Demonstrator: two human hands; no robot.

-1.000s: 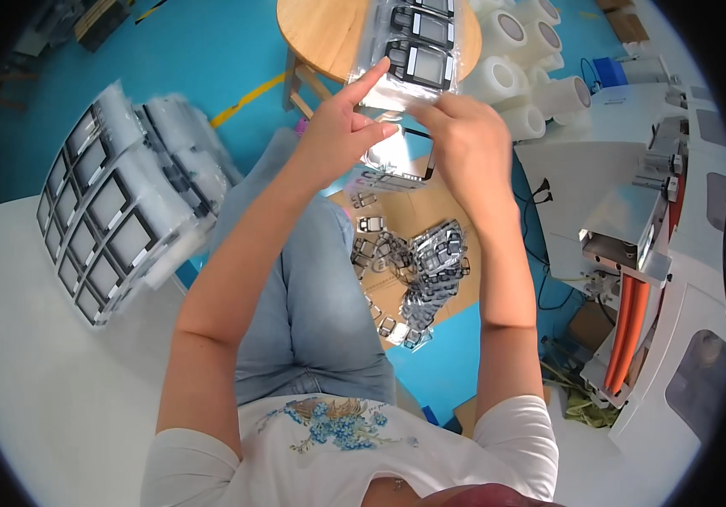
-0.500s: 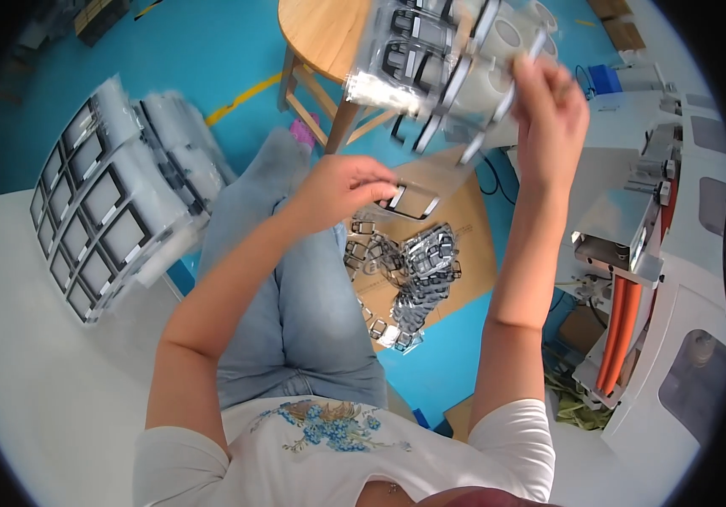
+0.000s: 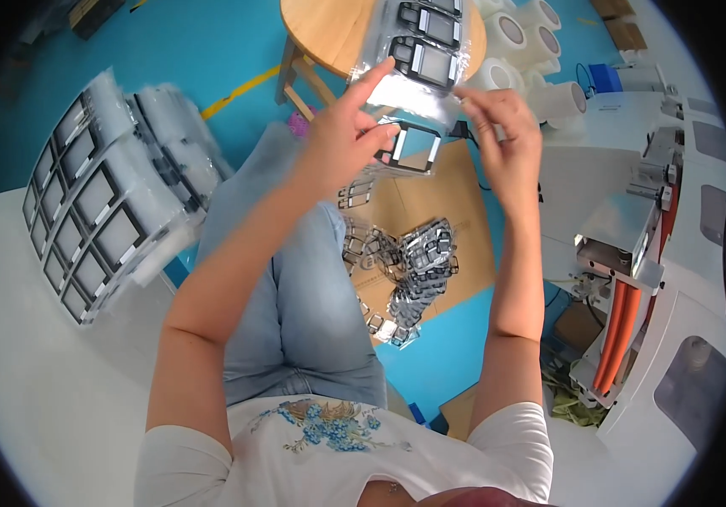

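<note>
A clear film strip with black, rounded window frames (image 3: 429, 63) is stretched over the front of the stool. My left hand (image 3: 339, 144) is at its left edge, index finger reaching up along the film and thumb on the lowest frame (image 3: 418, 149), which hangs below the stool edge. The other left fingers are partly hidden behind. At the strip's right edge, my right hand (image 3: 508, 127) pinches the film between thumb and forefinger. Below lies a heap of similar framed strips (image 3: 425, 258) on a flat cardboard sheet (image 3: 471, 203).
The round wooden stool (image 3: 321, 34) stands ahead, with white rolls (image 3: 540, 42) to its right. At left, stacked film sheets with black grid frames (image 3: 97, 198) lie on a white table (image 3: 33, 372). A white machine with orange tubes (image 3: 618, 338) stands at right.
My right hand has come down and left, laying the blurred strip over the stool front. My left hand has moved up with the lowest frame, its index finger now extended.
</note>
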